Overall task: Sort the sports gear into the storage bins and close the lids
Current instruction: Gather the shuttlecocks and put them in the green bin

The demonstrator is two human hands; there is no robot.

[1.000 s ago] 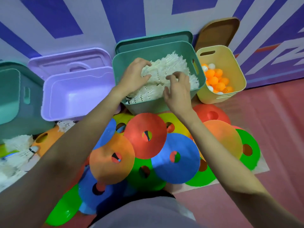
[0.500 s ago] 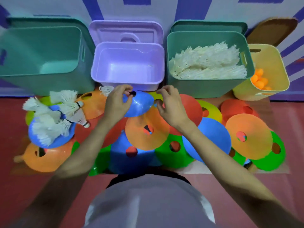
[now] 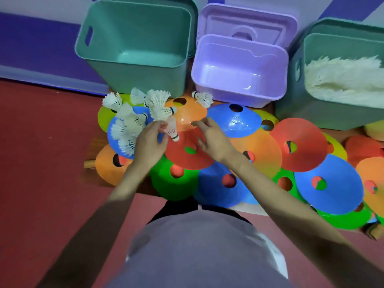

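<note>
Shuttlecock [image 3: 172,129]: your left hand [image 3: 149,142] pinches it, just left of the red cone [image 3: 187,156].
Right hand [image 3: 212,140]: fingers loose, holding nothing.
Do it well: hold the cork end and gather more from the pile [image 3: 133,119].
Where it goes: the green bin [image 3: 340,109], far right of the red cone.
In the way: the purple bin [image 3: 239,96] and cones; lift over them.

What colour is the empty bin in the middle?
Light purple; the middle bin shows clearly in the head view, its matching lid propped behind.

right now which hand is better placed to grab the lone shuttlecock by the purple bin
Right. The right hand is open and nearer that shuttlecock; the left hand already pinches a shuttlecock.
</note>
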